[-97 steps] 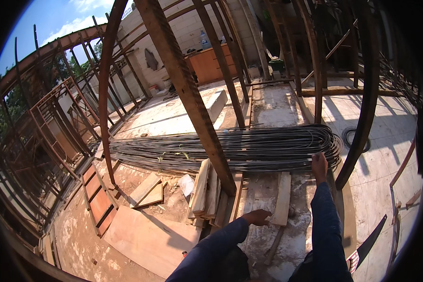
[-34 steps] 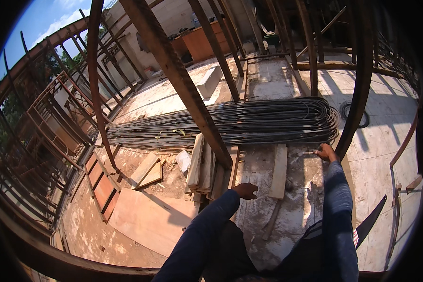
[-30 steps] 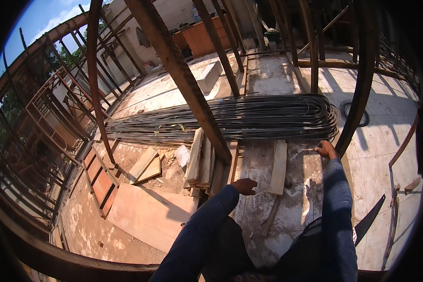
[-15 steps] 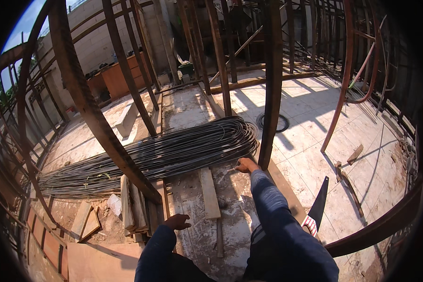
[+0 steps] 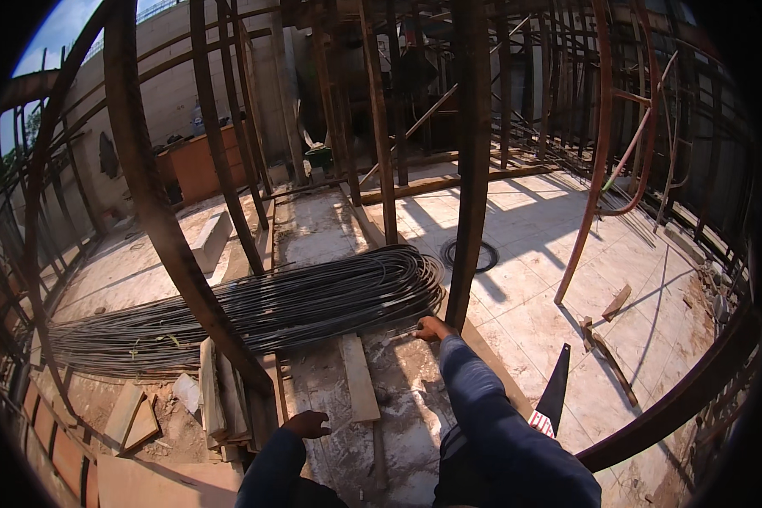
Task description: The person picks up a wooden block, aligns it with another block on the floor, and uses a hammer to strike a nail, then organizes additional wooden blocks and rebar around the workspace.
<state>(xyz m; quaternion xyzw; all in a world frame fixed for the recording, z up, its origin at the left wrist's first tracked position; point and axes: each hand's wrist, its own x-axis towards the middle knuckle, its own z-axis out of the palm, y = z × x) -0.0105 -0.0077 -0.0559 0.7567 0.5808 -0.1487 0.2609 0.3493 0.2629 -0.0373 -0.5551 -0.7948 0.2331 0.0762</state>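
My right hand (image 5: pixel 434 328) reaches forward past the near edge of a bundle of long black steel bars (image 5: pixel 330 292). Its fingers are closed, with a small pale tip showing at them that is too small to name. My left hand (image 5: pixel 309 424) hangs lower, holding nothing, its thumb and fingers apart. Close by it stand several stacked wooden boards (image 5: pixel 220 394). Between my hands a pale plank (image 5: pixel 360 381) lies on the dusty floor. A handsaw (image 5: pixel 555 385) with a red and white handle rests to the right of my right forearm.
Upright timber posts (image 5: pixel 470 169) stand close around me. A black wire coil (image 5: pixel 483 256) lies on the tiled floor. At the right are a reddish curved metal frame (image 5: pixel 593 178) and a dark stick (image 5: pixel 615 368). A plywood sheet (image 5: pixel 165 484) lies at the lower left.
The view has tilted up and turned slightly right, so the bars and posts sit lower and further left. Both hands keep nearly the same pose.
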